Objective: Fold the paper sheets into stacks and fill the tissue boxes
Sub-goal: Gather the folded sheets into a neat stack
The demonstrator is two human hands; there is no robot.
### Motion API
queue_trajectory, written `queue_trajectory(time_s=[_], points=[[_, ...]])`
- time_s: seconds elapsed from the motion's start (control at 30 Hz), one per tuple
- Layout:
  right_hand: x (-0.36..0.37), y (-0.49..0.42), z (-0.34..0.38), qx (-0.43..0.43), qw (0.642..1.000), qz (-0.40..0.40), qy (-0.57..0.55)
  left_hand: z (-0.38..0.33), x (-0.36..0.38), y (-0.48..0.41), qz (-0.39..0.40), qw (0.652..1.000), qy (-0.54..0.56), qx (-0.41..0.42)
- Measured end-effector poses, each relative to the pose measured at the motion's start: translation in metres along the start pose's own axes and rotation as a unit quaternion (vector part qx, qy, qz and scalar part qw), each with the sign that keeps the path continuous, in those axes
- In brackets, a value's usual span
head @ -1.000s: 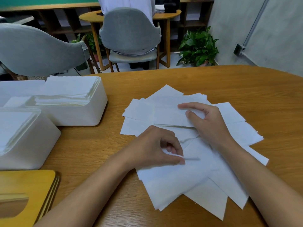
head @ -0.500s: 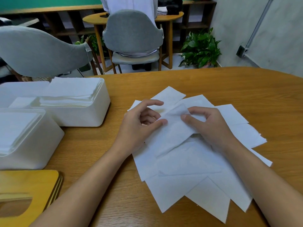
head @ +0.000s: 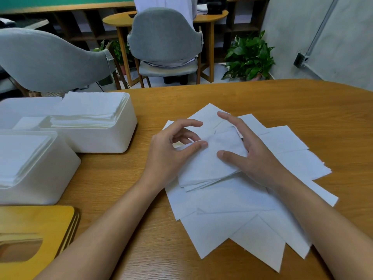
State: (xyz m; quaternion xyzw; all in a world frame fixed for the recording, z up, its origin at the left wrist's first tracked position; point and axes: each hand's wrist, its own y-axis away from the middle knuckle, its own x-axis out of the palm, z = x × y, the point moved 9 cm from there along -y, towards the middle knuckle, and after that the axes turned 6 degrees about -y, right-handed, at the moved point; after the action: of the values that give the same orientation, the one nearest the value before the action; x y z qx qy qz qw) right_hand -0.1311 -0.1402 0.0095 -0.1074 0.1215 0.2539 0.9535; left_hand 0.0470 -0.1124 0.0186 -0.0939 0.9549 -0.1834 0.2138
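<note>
Your left hand [head: 169, 156] is pinching the left edge of a folded white paper sheet [head: 207, 166], its grip closed on it. Your right hand [head: 256, 158] is resting with an open grip, thumb pressing the sheet. The sheet is lying over a fan of loose white paper sheets [head: 232, 229] on the brown wooden counter [head: 262, 98].

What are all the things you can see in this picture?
table: one, brown wood, under everything
loose paper sheets: many, white, fanned across the middle
folded sheet: one, white, on the fan, between the hands
tissue boxes: two, white, left, holding white sheets
wooden lids: a stack, yellow, near left corner
chairs: two, grey, beyond the table
plants: two, green, floor beyond the table
left hand: one, pinching the folded sheet
right hand: one, fingers straight, thumb on the folded sheet
</note>
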Motion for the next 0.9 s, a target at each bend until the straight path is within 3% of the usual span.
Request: queue_trajectory(time_s=[0.3,0.47,0.6,0.7,0.8,0.9], points=[[0.0,-0.002,0.0,-0.012,1.0,0.004,0.003,0.009,0.006,0.001,-0.01,0.997,0.053,-0.047],[-0.022,-0.003,-0.007,-0.017,0.991,-0.089,-0.101,0.019,0.003,0.003,-0.034,0.997,-0.019,-0.065],[-0.044,-0.004,-0.022,0.005,0.982,-0.176,-0.071,0.008,-0.003,0.004,-0.062,0.991,-0.122,-0.011],[-0.048,-0.005,-0.034,0.045,0.979,-0.194,-0.041,-0.001,0.017,0.007,0.055,0.984,-0.163,0.04],[-0.051,-0.004,-0.038,0.056,0.977,-0.205,-0.033,0.0,0.04,0.017,0.18,0.943,-0.267,0.087],[-0.05,-0.005,-0.037,0.051,0.978,-0.2,-0.028,-0.001,0.041,0.018,0.218,0.929,-0.284,0.092]])
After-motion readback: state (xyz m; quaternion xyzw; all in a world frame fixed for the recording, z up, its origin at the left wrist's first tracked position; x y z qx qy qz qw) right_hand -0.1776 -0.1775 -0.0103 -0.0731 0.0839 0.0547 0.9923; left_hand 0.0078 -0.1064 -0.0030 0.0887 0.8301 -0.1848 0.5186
